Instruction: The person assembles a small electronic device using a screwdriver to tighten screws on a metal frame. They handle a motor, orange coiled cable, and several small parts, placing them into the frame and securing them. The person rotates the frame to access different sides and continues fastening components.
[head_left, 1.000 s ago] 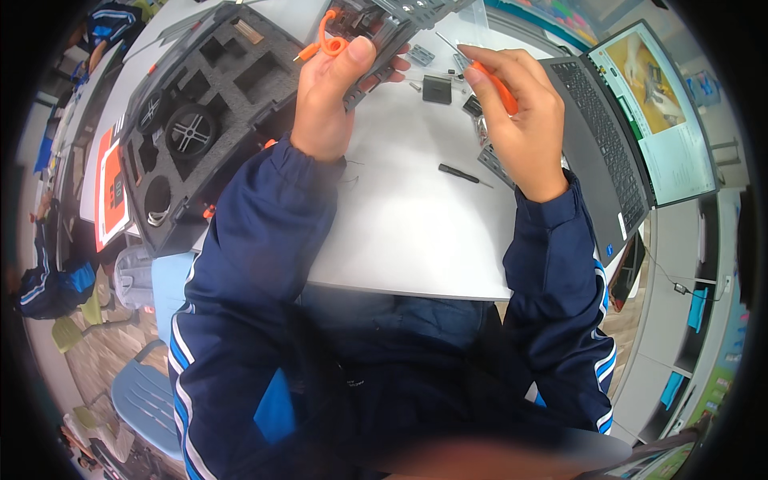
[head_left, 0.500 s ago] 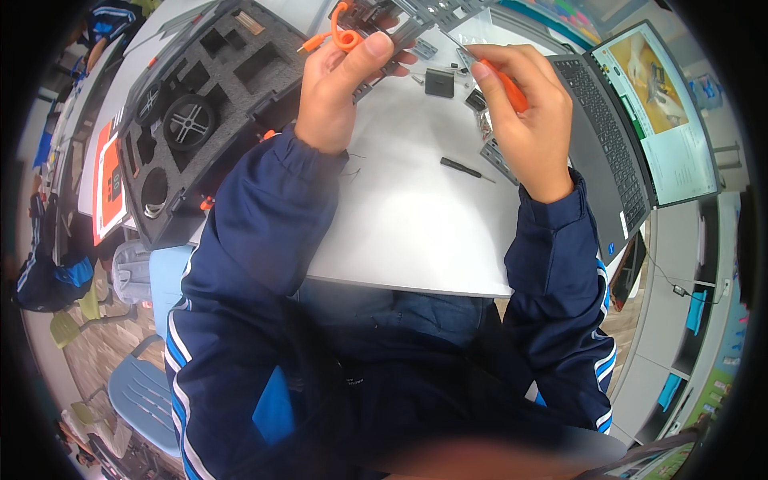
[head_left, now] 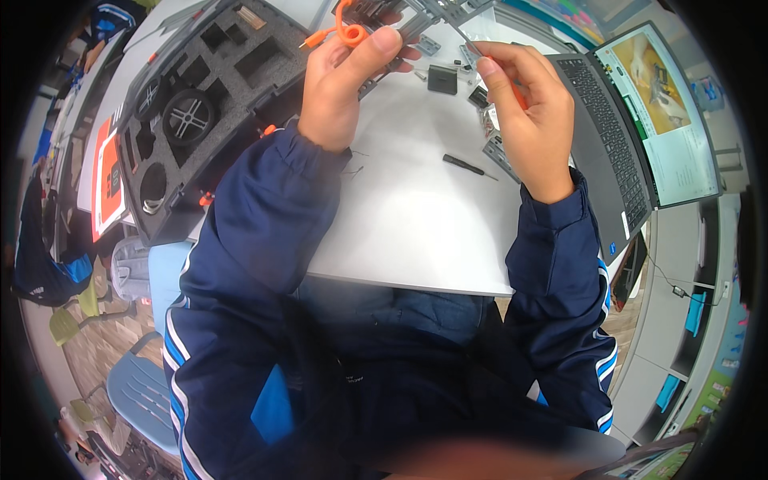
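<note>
My left hand is closed around a grey kit-part assembly at the top edge, its thumb pressed over the near side. An orange coiled cable with a plug hangs over that hand. In my right hand is an orange-handled screwdriver, pinched between thumb and fingers. Its thin shaft slants up and left to the assembly; whether the tip sits in a screw is too small to tell. Between my arms a small black screwdriver lies on the white table.
At left stands an open case with grey foam cutouts and a black wheel. A small black square part and a grey perforated strip lie beyond the black screwdriver. An open laptop stands at right.
My right hand's fingers have rolled around the screwdriver, so less of its orange handle shows. The left hand and the assembly have barely shifted.
</note>
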Demonstrator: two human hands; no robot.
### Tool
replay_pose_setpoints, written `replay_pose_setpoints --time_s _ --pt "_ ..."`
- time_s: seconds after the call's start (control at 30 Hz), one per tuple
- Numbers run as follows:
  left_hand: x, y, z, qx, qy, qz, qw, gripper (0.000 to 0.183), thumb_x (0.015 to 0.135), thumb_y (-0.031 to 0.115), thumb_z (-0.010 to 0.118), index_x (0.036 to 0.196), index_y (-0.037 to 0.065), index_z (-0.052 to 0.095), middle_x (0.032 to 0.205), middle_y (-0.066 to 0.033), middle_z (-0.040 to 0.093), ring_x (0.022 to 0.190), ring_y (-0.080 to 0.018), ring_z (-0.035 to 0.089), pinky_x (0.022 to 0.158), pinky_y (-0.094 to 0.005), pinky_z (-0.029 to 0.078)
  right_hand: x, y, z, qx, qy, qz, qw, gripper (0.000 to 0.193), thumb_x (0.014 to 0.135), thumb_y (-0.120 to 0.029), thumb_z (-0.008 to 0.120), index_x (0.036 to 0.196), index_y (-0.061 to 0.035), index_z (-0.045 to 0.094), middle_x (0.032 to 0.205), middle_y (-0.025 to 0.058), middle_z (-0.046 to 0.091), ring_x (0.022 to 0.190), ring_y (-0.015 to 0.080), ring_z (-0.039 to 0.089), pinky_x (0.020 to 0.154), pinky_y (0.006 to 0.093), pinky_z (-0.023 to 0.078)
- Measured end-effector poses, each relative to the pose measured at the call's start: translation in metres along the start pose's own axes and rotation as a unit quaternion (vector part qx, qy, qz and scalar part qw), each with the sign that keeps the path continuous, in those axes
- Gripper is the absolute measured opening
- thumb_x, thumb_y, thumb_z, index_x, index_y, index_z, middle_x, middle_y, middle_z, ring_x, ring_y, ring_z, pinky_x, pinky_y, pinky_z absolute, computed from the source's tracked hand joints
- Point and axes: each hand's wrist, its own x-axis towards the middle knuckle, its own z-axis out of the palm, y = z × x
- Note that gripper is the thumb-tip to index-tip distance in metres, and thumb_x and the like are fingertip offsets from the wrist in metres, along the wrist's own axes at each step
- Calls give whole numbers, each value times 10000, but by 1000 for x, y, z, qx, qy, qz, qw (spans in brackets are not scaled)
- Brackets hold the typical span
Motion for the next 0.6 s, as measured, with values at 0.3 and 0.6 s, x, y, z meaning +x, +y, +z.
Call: replay_pose_setpoints --time_s 0.3,0.6 --pt "-1 -3 4 -75 24 -18 997 504 907 473 589 1115 18 646 1034 -60 676 955 -143 627 808 -277 456 -5 -4 8 -99 44 -106 989 179 837 18 663 1005 -35 696 851 76 601 670 191 592 606 282 478" --pt "0 -1 3 -36 8 -34 999 552 910 499 566 1140 0 624 1055 -110 671 952 -177 635 827 -298 469 -4 1 9 -177 79 -165 967 242 789 67 661 1008 -30 699 851 75 582 688 221 591 642 321 498"
